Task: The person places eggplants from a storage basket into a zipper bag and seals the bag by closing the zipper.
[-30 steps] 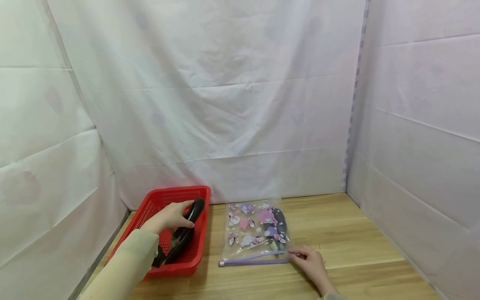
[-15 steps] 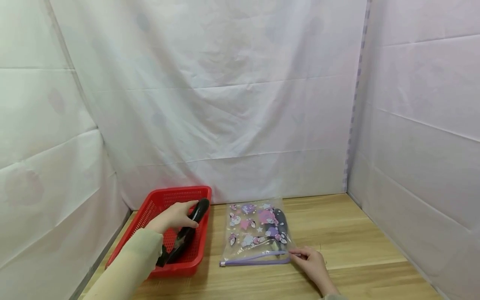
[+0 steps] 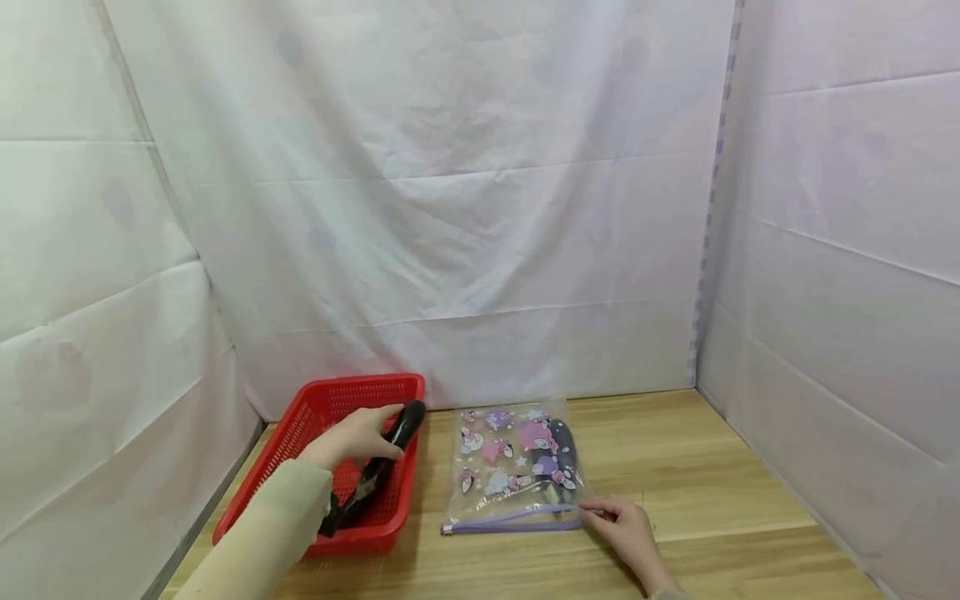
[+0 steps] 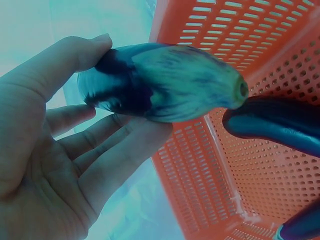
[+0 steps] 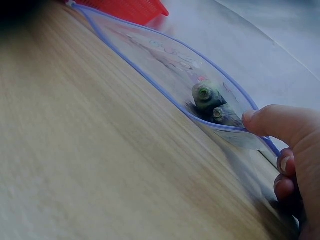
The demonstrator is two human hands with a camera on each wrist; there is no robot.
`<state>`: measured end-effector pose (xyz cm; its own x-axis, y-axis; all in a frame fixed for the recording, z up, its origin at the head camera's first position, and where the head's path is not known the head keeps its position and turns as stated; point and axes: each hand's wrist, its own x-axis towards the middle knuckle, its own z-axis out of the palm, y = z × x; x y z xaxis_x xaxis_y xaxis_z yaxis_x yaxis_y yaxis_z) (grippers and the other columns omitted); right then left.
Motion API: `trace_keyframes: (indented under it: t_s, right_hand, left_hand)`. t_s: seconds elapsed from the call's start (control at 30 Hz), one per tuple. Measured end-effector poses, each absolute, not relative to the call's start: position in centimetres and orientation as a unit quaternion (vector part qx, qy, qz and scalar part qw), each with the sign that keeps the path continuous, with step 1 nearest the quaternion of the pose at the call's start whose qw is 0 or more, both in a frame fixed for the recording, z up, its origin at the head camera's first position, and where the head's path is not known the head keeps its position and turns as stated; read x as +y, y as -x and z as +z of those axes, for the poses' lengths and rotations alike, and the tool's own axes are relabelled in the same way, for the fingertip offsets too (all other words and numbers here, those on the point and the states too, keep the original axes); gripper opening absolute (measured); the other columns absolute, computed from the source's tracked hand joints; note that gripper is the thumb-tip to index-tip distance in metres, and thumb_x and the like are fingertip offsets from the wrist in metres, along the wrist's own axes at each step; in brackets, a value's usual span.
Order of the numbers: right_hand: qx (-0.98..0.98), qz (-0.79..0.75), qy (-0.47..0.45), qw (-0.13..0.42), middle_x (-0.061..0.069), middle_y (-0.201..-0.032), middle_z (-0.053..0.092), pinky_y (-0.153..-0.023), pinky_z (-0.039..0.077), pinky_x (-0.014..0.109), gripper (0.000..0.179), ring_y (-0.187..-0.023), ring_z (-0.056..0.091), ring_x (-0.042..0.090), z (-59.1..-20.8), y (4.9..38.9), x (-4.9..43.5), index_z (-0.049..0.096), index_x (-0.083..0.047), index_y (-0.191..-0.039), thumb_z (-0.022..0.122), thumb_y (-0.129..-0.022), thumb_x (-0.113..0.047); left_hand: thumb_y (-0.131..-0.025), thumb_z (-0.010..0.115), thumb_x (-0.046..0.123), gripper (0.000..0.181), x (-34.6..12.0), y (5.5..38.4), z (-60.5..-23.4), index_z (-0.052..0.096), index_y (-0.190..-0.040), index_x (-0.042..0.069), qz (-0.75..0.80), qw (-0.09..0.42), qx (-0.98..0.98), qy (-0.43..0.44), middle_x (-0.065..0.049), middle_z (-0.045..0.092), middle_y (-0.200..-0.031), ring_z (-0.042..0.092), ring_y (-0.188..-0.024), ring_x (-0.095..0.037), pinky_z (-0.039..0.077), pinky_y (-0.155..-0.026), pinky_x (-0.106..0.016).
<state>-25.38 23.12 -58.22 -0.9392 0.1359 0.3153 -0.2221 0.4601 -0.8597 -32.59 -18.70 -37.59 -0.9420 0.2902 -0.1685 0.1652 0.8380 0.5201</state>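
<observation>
My left hand (image 3: 356, 437) grips a dark eggplant (image 3: 407, 423) between thumb and fingers over the right side of a red plastic basket (image 3: 363, 380). Its pale green stem end (image 4: 195, 82) points away from the palm in the left wrist view. Below it, another eggplant (image 4: 280, 122) lies in the basket, and part of one more (image 4: 304, 222) shows at the frame's corner. With thumb and fingers, my right hand (image 3: 622, 529) pinches the right end of the mouth of a clear printed zipper bag (image 3: 480, 500). The mouth gapes, and two eggplant stem ends (image 5: 204, 94) show inside.
The bag's metal slider (image 3: 447, 529) sits at the left end of its purple zip. Wooden tabletop (image 3: 697, 475) extends right of the bag. White cloth (image 3: 480, 250) hangs behind and along both sides.
My left hand has shifted slightly to the right with the eggplant, towards the basket's right rim. The right hand keeps its pinch on the bag and looks still.
</observation>
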Motion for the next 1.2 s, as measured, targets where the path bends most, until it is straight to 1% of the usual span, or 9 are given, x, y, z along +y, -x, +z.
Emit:
trace_keyframes:
  t_s: [0.2, 0.3, 0.47, 0.7, 0.97, 1.2]
  right_hand:
    - [-0.837, 0.519, -0.026, 0.171, -0.009, -0.066, 0.053, -0.054, 0.039, 0.023, 0.013, -0.059, 0.045, 0.005, -58.2, 25.4, 23.2, 0.078, -0.017, -0.083, 0.083, -0.073, -0.01]
    - [-0.837, 0.519, -0.027, 0.171, -0.009, -0.065, 0.052, -0.054, 0.038, 0.024, 0.013, -0.059, 0.045, 0.006, -58.2, 25.5, 23.2, 0.079, -0.017, -0.083, 0.082, -0.073, -0.009]
    - [-0.835, 0.52, -0.032, 0.178, -0.01, -0.066, 0.054, -0.054, 0.039, 0.024, 0.015, -0.06, 0.046, 0.006, -58.2, 25.5, 23.2, 0.079, -0.017, -0.082, 0.082, -0.073, -0.006]
    - [-0.833, 0.52, -0.039, 0.184, -0.011, -0.066, 0.054, -0.054, 0.04, 0.024, 0.015, -0.06, 0.047, 0.005, -58.3, 25.4, 23.3, 0.079, -0.017, -0.082, 0.082, -0.072, -0.006]
    - [-0.835, 0.52, -0.041, 0.176, -0.01, -0.066, 0.054, -0.055, 0.04, 0.024, 0.014, -0.06, 0.046, 0.006, -58.2, 25.4, 23.3, 0.079, -0.017, -0.082, 0.082, -0.073, -0.007]
    - [-0.838, 0.516, -0.041, 0.172, -0.011, -0.066, 0.055, -0.055, 0.04, 0.024, 0.016, -0.06, 0.047, 0.006, -58.3, 25.4, 23.3, 0.079, -0.019, -0.082, 0.083, -0.072, -0.007]
  left_hand:
    - [-0.075, 0.082, 0.018, 0.082, -18.2, 32.7, -37.7, 0.042, -0.147, 0.015, 0.258, 0.124, 0.95, -0.123, -0.012, 0.059, -0.115, 0.06, -0.078, -0.02, 0.054, -0.054, -0.036]
    - [-0.074, 0.083, 0.019, 0.083, -17.9, 32.7, -37.6, 0.043, -0.146, 0.016, 0.254, 0.125, 0.951, -0.124, -0.012, 0.06, -0.117, 0.06, -0.079, -0.021, 0.055, -0.055, -0.036]
    - [-0.074, 0.083, 0.018, 0.082, -17.3, 32.7, -37.5, 0.044, -0.146, 0.017, 0.259, 0.129, 0.949, -0.128, -0.013, 0.06, -0.112, 0.062, -0.076, -0.021, 0.056, -0.056, -0.039]
    - [-0.074, 0.084, 0.021, 0.083, -16.5, 32.7, -37.5, 0.043, -0.146, 0.017, 0.259, 0.134, 0.947, -0.137, -0.013, 0.059, -0.112, 0.061, -0.079, -0.022, 0.055, -0.053, -0.036]
    - [-0.073, 0.085, 0.023, 0.086, -16.0, 32.6, -38.1, 0.042, -0.147, 0.018, 0.268, 0.139, 0.943, -0.137, -0.009, 0.059, -0.096, 0.061, -0.077, -0.021, 0.054, -0.051, -0.034]
    - [-0.071, 0.085, 0.022, 0.084, -15.3, 32.4, -38.4, 0.045, -0.145, 0.019, 0.271, 0.146, 0.941, -0.141, -0.009, 0.06, -0.097, 0.06, -0.075, -0.022, 0.054, -0.052, -0.034]
